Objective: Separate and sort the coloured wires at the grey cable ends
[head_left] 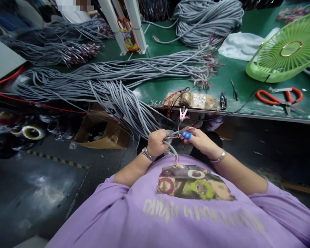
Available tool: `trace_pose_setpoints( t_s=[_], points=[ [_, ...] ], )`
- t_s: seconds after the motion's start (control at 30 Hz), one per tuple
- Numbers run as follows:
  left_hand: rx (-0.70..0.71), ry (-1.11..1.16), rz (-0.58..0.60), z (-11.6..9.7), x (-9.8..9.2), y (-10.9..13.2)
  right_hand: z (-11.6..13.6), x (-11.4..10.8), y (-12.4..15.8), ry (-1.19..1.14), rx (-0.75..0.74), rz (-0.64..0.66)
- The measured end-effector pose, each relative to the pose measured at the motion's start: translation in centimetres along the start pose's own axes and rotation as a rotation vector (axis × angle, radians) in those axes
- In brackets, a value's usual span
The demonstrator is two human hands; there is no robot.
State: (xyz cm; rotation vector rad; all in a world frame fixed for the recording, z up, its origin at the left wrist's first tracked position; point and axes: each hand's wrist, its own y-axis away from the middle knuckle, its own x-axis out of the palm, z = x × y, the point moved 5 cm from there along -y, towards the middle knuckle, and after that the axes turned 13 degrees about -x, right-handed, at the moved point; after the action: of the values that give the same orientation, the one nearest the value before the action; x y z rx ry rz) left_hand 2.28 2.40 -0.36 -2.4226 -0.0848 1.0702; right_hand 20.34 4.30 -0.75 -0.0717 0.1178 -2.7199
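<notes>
My left hand (157,143) is closed around a grey cable (173,151) whose stripped end shows several thin coloured wires; a loop of it hangs down onto my purple shirt. My right hand (200,140) pinches those coloured wires (182,132) at the cable's tip, with a blue cap on one fingertip. Both hands sit close together just below the edge of the green workbench (237,77). A pink clip (183,113) stands right above them at the bench edge. A thick bundle of grey cables (123,96) drapes off the bench toward my left hand.
More grey cable coils (206,20) lie at the back. A green fan (286,48) and red-handled scissors (279,97) sit at right, a wooden block (193,100) at the bench edge. A cardboard box (100,132) and tape rolls (33,132) lie on the floor at left.
</notes>
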Motion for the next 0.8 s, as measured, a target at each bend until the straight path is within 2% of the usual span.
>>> trace_pose_setpoints(
  t_s=[0.13,0.3,0.4,0.5,0.57,0.6,0.7,0.8],
  points=[
    [0.061,-0.07,-0.023,-0.1,-0.1,0.3,-0.7,1.8,-0.8,-0.063,0.052,-0.077],
    [0.041,-0.045,-0.04,0.0,-0.5,0.4,-1.6,2.1,-0.6,-0.081,0.066,-0.115],
    [-0.061,0.071,-0.046,0.2,-1.1,-0.3,-1.3,2.4,0.3,-0.068,0.025,0.026],
    [-0.196,0.207,-0.055,0.4,-1.5,-1.1,-1.3,2.7,1.7,0.037,0.021,0.297],
    [-0.245,0.267,-0.067,0.5,-1.6,-1.4,-1.8,1.9,2.2,0.157,0.022,0.351],
    [-0.25,0.292,-0.068,0.5,-1.6,-1.4,-2.0,1.3,2.2,0.206,0.021,0.325],
    [-0.232,0.357,-0.045,0.4,-1.2,-1.1,-2.1,-0.9,1.7,0.217,-0.017,0.128],
    [-0.258,0.419,0.049,0.5,-0.8,-0.8,-1.4,-2.1,1.2,0.135,-0.074,-0.032]
  ],
)
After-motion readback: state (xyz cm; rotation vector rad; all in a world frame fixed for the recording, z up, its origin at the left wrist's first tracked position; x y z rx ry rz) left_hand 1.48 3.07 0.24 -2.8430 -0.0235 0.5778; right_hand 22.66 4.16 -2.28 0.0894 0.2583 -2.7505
